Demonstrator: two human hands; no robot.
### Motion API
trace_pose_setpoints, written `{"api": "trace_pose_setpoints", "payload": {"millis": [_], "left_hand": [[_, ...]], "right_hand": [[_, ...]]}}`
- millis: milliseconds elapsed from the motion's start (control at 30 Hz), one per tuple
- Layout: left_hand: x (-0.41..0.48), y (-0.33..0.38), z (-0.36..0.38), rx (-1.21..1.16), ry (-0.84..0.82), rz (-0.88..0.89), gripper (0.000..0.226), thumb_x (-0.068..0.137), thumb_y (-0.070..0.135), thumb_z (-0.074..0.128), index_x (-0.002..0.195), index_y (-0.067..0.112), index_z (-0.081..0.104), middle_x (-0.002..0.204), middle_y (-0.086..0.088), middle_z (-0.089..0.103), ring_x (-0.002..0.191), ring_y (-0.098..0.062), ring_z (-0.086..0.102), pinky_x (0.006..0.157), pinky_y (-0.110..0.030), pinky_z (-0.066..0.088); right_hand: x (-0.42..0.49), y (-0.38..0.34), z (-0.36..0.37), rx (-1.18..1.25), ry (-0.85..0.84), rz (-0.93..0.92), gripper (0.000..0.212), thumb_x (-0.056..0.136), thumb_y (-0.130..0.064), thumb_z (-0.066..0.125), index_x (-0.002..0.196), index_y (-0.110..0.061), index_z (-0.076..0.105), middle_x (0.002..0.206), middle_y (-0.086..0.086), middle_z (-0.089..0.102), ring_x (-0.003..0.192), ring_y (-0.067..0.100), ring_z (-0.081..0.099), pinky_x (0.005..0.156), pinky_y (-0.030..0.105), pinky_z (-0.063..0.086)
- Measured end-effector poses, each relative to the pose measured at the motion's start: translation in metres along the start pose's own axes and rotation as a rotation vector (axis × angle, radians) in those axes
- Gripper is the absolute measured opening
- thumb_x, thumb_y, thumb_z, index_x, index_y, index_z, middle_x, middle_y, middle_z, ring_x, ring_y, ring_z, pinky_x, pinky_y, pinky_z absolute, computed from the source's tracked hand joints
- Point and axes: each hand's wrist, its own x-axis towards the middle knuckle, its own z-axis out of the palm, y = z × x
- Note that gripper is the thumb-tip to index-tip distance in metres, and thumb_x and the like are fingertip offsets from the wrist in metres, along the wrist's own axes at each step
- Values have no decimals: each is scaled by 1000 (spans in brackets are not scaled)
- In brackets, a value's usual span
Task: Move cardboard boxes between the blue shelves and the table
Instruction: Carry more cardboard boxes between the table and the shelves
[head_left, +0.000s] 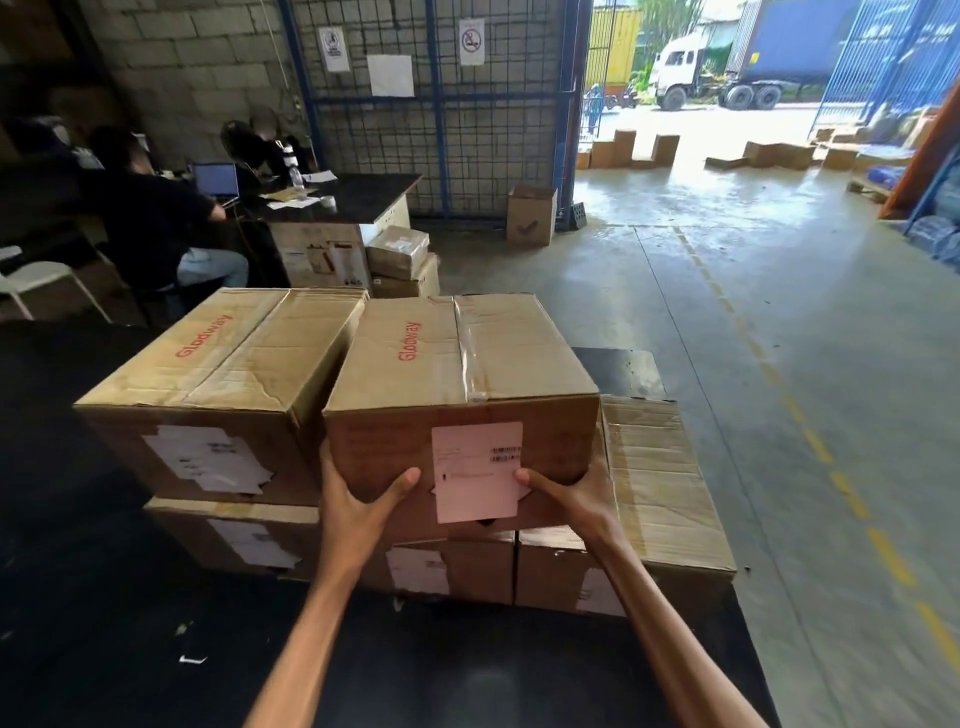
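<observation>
A taped cardboard box (457, 358) with red "Glodway" print and a white label is held at its near bottom edge by both hands. My left hand (358, 499) grips the lower left corner, thumb on the front face. My right hand (566, 496) grips the lower right corner, thumb beside the label. The box sits tilted on or just above lower boxes (457, 564) on the black table (467, 670). A second "Glodway" box (223, 364) stands stacked to its left, touching it. A flatter box (660, 483) lies to the right.
People sit at a dark desk (358, 192) at the back left, with boxes (400, 260) stacked beside it. An open box (531, 213) stands by the blue mesh gate (441, 104). Concrete floor with a yellow dashed line (831, 467) runs along the right.
</observation>
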Motion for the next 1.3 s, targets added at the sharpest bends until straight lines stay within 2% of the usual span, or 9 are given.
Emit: {"api": "trace_pose_setpoints", "payload": {"millis": [167, 300, 400, 567, 733, 867, 1033, 1133, 1300], "left_hand": [[8, 66, 10, 178, 67, 263, 121, 58, 62, 91, 149, 66, 12, 146, 40, 36, 132, 17, 37, 108, -37, 39], [9, 113, 19, 280, 126, 405, 132, 61, 62, 90, 159, 54, 3, 151, 48, 18, 144, -3, 31, 115, -61, 37], [9, 138, 18, 260, 143, 492, 129, 63, 70, 84, 160, 51, 3, 148, 55, 10, 141, 7, 29, 112, -59, 43], [0, 176, -1, 231, 234, 578, 125, 62, 73, 80, 158, 55, 1, 156, 31, 22, 142, 0, 30, 111, -43, 37], [-22, 193, -60, 331, 340, 602, 126, 64, 72, 81, 158, 54, -2, 162, 4, 34, 139, -9, 38, 105, -41, 39], [-52, 197, -121, 398, 462, 595, 131, 60, 65, 85, 161, 48, 4, 156, 17, 32, 133, 7, 38, 106, -38, 36], [-109, 196, -210, 549, 690, 589, 130, 62, 73, 80, 165, 32, 10, 161, 27, 25, 139, 15, 32, 109, -19, 34], [-154, 200, -263, 649, 813, 564, 129, 63, 73, 79, 165, 29, 14, 163, 21, 26, 143, 13, 30, 110, -1, 27], [-247, 207, -336, 814, 1050, 468, 128, 64, 77, 77, 165, 32, 13, 164, 14, 32, 147, 3, 34, 116, -11, 28]], "right_hand": [[3, -46, -12, 26, 176, -169, 141, 54, -69, 94, 159, -60, 1, 136, -39, 56, 120, -2, 63, 101, 49, 56], [6, -84, -25, -52, 268, -357, 136, 62, -77, 83, 164, -46, -2, 121, -66, 40, 96, -25, 60, 90, 23, 54], [5, -116, -34, -87, 321, -449, 128, 64, -81, 76, 164, -48, 2, 123, -70, 30, 96, -37, 49, 85, 0, 42], [2, -158, -33, -84, 336, -557, 130, 64, -86, 73, 166, -38, 8, 132, -44, 47, 94, -8, 66, 84, 14, 56], [-16, -185, 11, -6, 248, -617, 129, 66, -76, 77, 165, -20, 16, 133, -65, 28, 108, -40, 40, 82, -12, 33], [-39, -204, 61, 43, 136, -656, 132, 66, -76, 77, 166, -21, 12, 134, -63, 29, 111, -34, 45, 84, 5, 42], [-92, -232, 138, 104, -62, -665, 134, 58, -94, 69, 164, -44, 4, 148, -23, 51, 123, 14, 62, 99, 47, 57], [-134, -250, 190, 195, -262, -672, 135, 57, -92, 71, 163, -48, 1, 153, -51, 21, 140, -10, 39, 114, 50, 43], [-220, -272, 264, 322, -497, -675, 137, 56, -92, 74, 165, -46, 4, 146, -60, 16, 131, -34, 24, 114, 34, 29]]}}
